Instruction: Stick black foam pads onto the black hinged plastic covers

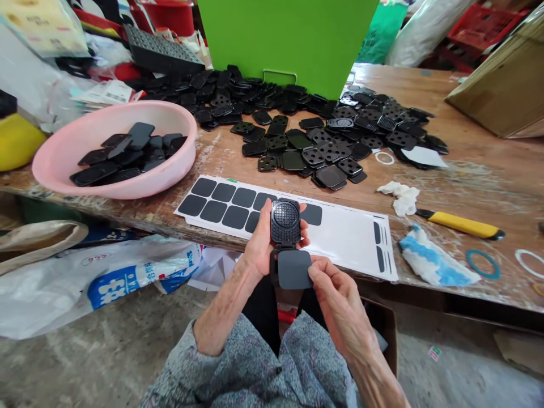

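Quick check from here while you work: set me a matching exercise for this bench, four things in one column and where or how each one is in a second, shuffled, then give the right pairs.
Things:
1. left hand
2. right hand
3. pink plastic basin
4. yellow-handled utility knife

Places or states:
A. lies on the wooden table
B. holds a heap of black pieces
C. grips a black perforated case
D. pinches a dark grey pad

Pairs: 1-C, 2-D, 3-B, 4-A
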`<state>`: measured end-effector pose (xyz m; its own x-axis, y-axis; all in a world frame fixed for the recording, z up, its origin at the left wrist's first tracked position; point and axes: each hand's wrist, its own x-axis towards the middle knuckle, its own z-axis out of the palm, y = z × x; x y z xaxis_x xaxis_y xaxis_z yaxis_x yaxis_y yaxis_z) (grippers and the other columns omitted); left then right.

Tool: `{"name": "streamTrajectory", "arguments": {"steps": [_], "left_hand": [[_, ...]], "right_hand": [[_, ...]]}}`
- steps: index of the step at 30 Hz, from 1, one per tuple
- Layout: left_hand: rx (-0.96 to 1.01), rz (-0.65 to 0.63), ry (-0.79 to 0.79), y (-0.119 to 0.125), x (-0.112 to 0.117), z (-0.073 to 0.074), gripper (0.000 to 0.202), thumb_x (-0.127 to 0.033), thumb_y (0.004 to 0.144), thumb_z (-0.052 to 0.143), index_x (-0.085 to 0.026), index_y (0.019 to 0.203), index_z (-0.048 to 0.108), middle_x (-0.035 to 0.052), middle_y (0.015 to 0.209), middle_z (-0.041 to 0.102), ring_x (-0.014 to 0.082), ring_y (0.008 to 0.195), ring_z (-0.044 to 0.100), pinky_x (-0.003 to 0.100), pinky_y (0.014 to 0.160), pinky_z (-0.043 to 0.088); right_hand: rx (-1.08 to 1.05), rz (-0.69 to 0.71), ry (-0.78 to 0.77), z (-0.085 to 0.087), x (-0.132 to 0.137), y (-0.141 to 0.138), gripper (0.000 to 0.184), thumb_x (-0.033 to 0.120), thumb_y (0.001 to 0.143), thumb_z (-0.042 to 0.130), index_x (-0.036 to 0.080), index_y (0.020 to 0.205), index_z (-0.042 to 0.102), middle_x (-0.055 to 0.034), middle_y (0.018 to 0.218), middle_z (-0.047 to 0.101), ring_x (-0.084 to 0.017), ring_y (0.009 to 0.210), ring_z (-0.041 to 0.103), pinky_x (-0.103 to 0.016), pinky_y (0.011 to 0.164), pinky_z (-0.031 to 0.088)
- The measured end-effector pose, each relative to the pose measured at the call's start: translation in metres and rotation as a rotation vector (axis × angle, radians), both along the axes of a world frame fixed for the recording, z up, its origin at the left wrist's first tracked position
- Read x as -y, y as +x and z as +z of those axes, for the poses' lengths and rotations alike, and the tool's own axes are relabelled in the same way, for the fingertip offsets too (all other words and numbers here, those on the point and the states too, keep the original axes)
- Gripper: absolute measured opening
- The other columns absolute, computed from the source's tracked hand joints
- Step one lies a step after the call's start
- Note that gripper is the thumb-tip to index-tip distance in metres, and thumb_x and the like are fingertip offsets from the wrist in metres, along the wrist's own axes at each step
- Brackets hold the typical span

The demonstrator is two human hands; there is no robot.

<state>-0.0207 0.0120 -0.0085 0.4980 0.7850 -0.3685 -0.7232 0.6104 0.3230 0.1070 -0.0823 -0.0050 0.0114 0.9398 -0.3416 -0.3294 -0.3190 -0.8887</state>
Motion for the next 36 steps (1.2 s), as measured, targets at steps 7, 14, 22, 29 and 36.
{"name": "streamTrajectory", "arguments": {"steps": [7,14,22,29,36], "left_hand": [[-0.026,0.021,-0.013,0.001,0.002,0.004,0.064,-0.061,0.092,0.03,-0.012,0.115,0.064,0.0067,0.069,0.066,0.0162,0.057,0.062,0.026,0.055,0.049],[-0.038,0.02,0.011,0.003,0.002,0.005,0.064,-0.061,0.092,0.03,-0.012,0.114,0.065,0.0063,0.068,0.066,0.0155,0.057,0.062,0.025,0.054,0.049],[-0.041,0.02,0.019,0.002,0.004,0.003,0.062,-0.061,0.091,0.033,-0.012,0.111,0.066,0.0064,0.069,0.066,0.0159,0.058,0.063,0.025,0.055,0.051],[-0.029,0.014,0.037,0.002,0.003,0.001,0.062,-0.06,0.092,0.03,-0.011,0.107,0.066,0.0068,0.069,0.066,0.0155,0.058,0.062,0.026,0.057,0.051],[0.0,0.011,0.024,0.001,0.002,-0.002,0.062,-0.06,0.092,0.031,-0.011,0.107,0.066,0.0067,0.069,0.066,0.0154,0.058,0.062,0.027,0.06,0.052]], "right_hand": [[0.019,-0.008,-0.053,0.005,0.0,-0.007,0.032,0.046,0.075,0.071,0.02,0.07,0.053,-0.001,0.08,0.053,-0.015,0.075,0.046,-0.023,0.069,0.041],[-0.024,-0.012,-0.106,0.005,0.0,-0.01,0.033,0.045,0.074,0.071,0.02,0.07,0.051,-0.0022,0.091,0.06,-0.014,0.077,0.051,-0.023,0.066,0.042],[-0.04,-0.015,-0.063,0.003,0.0,-0.011,0.028,0.04,0.078,0.07,0.019,0.071,0.054,-0.0023,0.094,0.059,-0.014,0.082,0.05,-0.023,0.073,0.041],[0.004,-0.025,-0.057,0.002,-0.001,-0.01,0.03,0.041,0.077,0.07,0.018,0.07,0.052,-0.0014,0.095,0.058,-0.013,0.079,0.049,-0.023,0.071,0.04],[0.09,-0.011,-0.013,-0.008,0.0,-0.009,0.031,0.045,0.076,0.068,0.019,0.071,0.052,0.0005,0.083,0.054,-0.012,0.071,0.045,-0.022,0.063,0.039]]}}
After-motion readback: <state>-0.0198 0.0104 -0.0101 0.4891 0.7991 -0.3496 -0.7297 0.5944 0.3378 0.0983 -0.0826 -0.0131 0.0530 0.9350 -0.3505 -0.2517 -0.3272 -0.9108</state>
